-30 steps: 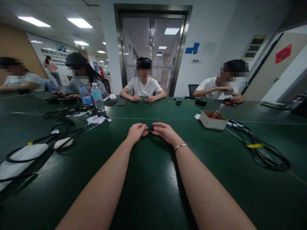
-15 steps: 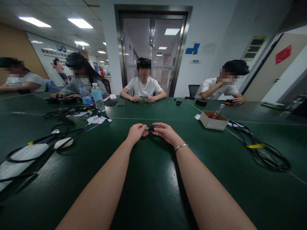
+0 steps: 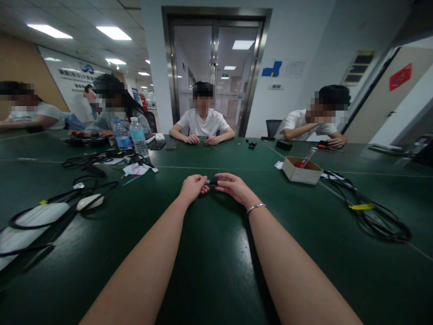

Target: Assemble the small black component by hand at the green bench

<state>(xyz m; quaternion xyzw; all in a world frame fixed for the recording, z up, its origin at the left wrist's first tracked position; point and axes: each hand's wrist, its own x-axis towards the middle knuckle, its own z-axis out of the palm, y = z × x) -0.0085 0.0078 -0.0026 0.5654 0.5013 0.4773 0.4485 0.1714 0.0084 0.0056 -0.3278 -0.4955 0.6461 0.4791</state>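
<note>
A small object, dark at its right end and light or silvery at its left [image 3: 213,181], spans the narrow gap between my hands over the green table [image 3: 209,243]. Its kind is too small to make out. My left hand [image 3: 194,187] pinches the light end between thumb and fingers. On the dark end, my right hand [image 3: 233,186] is closed with thumb and fingertips. Most of the object is hidden by the fingers. A silver bracelet [image 3: 256,207] circles my right wrist.
To the right stand an open cardboard box [image 3: 302,174] and a coiled black cable [image 3: 379,221]. At the left lie a white mouse-shaped object [image 3: 89,202], more black cables [image 3: 101,158], papers [image 3: 136,169] and two water bottles [image 3: 138,137]. Several people sit around the table's far side.
My hands and the small object between them stay in place. In the left background, a standing person has shifted slightly to the right.
</note>
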